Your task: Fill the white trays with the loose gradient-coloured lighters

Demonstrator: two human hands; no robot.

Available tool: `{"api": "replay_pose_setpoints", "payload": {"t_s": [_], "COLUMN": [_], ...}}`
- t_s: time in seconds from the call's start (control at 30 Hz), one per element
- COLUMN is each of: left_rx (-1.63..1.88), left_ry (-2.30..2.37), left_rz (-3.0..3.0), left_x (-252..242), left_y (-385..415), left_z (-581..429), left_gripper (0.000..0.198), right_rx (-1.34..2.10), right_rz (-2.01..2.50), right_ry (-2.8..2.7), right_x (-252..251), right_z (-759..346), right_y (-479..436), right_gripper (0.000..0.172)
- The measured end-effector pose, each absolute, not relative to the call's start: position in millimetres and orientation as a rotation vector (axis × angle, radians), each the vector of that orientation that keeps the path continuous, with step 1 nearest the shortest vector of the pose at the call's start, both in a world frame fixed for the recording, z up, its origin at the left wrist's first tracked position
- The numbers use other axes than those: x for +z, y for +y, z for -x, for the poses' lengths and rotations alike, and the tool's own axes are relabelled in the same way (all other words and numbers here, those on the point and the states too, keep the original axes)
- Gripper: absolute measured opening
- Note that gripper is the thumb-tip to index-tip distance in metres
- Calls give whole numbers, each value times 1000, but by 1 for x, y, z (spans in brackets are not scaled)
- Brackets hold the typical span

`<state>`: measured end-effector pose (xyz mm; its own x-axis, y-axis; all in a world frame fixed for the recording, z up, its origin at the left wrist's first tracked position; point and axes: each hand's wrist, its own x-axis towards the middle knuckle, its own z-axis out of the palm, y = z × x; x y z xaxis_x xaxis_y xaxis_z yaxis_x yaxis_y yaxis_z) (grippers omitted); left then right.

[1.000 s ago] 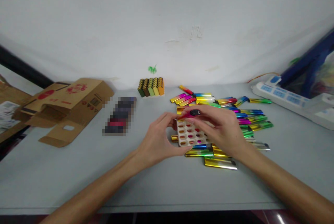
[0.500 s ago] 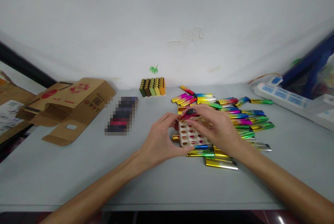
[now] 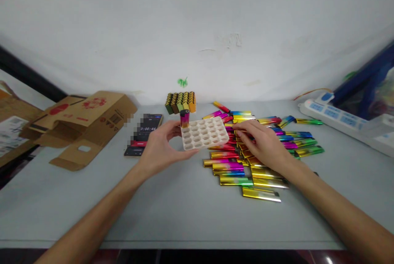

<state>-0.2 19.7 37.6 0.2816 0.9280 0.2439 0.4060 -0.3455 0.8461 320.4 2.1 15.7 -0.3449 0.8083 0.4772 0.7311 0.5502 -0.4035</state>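
Note:
My left hand (image 3: pixel 161 143) grips the near-left side of a white tray (image 3: pixel 205 133) with rows of oval holes, holding it tilted above the table. One purple-and-gold lighter (image 3: pixel 184 119) with a black top stands upright in the tray's far left corner hole; the other holes hold nothing. To the right, my right hand (image 3: pixel 261 138) reaches into a pile of shiny metallic-coloured lighters (image 3: pixel 229 167), thumb and forefinger closed around the end of a lighter there. Its fingers partly hide that lighter.
Behind the tray, a filled block of lighters (image 3: pixel 181 102) stands near the wall. A phone (image 3: pixel 149 128) showing a timer lies left of the tray, beside an open cardboard box (image 3: pixel 101 112). A white power strip (image 3: pixel 347 118) lies at the right.
My left hand has lifted the tray off the pile and moved it left. The purple lighter now stands in its corner; my right hand has let go of it and closed on another in the pile.

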Motion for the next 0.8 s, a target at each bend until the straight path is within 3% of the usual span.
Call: {"api": "replay_pose_setpoints", "payload": {"t_s": [0.53, 0.8], "left_rx": [973, 882], "left_ry": [1401, 1462], "left_rz": [-1858, -1915], "left_x": [39, 38], "left_y": [46, 51], "left_z": [32, 38], "left_gripper": [81, 80], "right_rx": [215, 106], "right_rz": [1290, 1354], "right_ry": [-2290, -2292], "right_x": [13, 6], "right_z": [-315, -309], "right_y": [2, 13], "right_gripper": [25, 34]}}
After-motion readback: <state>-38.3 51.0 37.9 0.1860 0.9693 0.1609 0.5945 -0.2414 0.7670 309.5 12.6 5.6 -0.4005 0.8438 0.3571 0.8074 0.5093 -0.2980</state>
